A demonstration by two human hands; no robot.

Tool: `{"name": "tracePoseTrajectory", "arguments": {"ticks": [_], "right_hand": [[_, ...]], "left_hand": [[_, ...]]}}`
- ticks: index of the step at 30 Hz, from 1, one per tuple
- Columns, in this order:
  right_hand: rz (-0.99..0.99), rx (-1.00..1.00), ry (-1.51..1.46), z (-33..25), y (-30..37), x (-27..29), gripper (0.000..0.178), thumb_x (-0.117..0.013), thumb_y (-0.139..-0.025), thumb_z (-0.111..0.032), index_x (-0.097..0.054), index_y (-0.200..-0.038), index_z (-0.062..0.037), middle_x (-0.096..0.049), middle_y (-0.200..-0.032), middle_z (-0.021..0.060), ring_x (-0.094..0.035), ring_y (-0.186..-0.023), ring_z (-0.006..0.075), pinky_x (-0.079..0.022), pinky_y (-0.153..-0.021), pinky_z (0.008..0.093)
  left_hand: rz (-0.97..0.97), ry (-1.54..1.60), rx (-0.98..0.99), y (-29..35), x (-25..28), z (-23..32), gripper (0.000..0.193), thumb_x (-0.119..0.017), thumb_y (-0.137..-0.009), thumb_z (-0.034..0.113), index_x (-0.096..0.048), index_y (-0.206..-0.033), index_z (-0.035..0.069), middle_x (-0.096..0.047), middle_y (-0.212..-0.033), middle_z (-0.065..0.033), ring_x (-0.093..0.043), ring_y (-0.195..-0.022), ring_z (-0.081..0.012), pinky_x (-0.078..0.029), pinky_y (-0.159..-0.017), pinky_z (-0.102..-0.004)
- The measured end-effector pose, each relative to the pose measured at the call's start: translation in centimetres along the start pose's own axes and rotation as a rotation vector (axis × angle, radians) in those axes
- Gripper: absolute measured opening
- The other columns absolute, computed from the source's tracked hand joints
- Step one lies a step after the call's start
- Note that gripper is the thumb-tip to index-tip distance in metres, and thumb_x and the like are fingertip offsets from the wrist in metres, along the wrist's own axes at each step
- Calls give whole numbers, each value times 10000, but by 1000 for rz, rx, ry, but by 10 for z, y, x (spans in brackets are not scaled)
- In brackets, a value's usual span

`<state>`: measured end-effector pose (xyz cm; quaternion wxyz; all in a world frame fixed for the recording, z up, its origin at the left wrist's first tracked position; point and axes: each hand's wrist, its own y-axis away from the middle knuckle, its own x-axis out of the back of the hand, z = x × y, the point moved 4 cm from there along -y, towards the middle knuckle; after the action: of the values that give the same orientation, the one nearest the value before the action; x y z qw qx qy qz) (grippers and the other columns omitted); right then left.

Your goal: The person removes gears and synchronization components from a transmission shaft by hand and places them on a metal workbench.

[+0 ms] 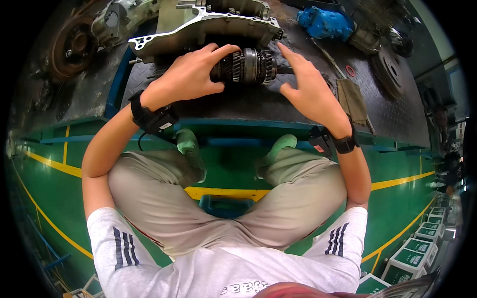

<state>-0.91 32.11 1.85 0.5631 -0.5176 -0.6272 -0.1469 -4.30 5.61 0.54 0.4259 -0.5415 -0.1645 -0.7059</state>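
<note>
A gear shaft (251,67) lies sideways on the dark metal bench top, with several toothed gears and a ring along it. My left hand (191,72) curls round its left end, index finger on the far side and thumb on the near side. The lower fingers are partly hidden behind the hand. At the other end, my right hand (310,84) is open, thumb and index finger spread on either side of the thin bare shaft end, seemingly without touching it. Just beyond the gears stands an open light-metal gearbox housing (208,32).
A rusty disc (74,42) sits at the far left. On the right are a blue motor-like part (325,24), a brown cloth (351,99), a red ring (351,71) and a dark round disc (387,74). The bench's blue front edge (223,123) runs before my knees.
</note>
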Motion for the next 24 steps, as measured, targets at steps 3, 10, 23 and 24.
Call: {"name": "tracePoseTrajectory", "arguments": {"ticks": [3,10,23,24], "right_hand": [[31,52,78,-2,-2,-9,535,-651,-858,-73,-679,-1390,-29,-660,-1394,211,-600,-1267,405,-501,-1072,427],[118,-5,-154,-16,-9,28,202,-594,-816,32,-781,-869,-21,-764,-1131,122,-645,-1091,377,-539,-956,442],[-22,37,-213,21,-4,9,346,-682,-818,-91,-796,-1144,-68,-752,-1102,159,-680,-1079,379,-529,-997,494],[-30,121,-341,16,-12,15,263,-681,-823,-107,-816,-1044,-63,-771,-995,136,-705,-1017,364,-543,-966,493]], "left_hand": [[-32,28,28,-2,1,4,834,-774,-802,123,-486,-1578,225,-620,-1264,-176,-646,-1138,-445,-556,-950,-509],[-17,43,48,5,4,0,868,-807,-779,85,-496,-1574,239,-622,-1282,-182,-643,-1153,-453,-548,-967,-509],[47,83,-76,-6,2,35,860,-791,-750,-13,-522,-1550,148,-615,-1298,-205,-622,-1197,-482,-534,-999,-489],[42,79,-89,-4,5,32,863,-782,-748,-41,-518,-1551,132,-613,-1314,-207,-616,-1220,-477,-524,-1025,-479]]}}
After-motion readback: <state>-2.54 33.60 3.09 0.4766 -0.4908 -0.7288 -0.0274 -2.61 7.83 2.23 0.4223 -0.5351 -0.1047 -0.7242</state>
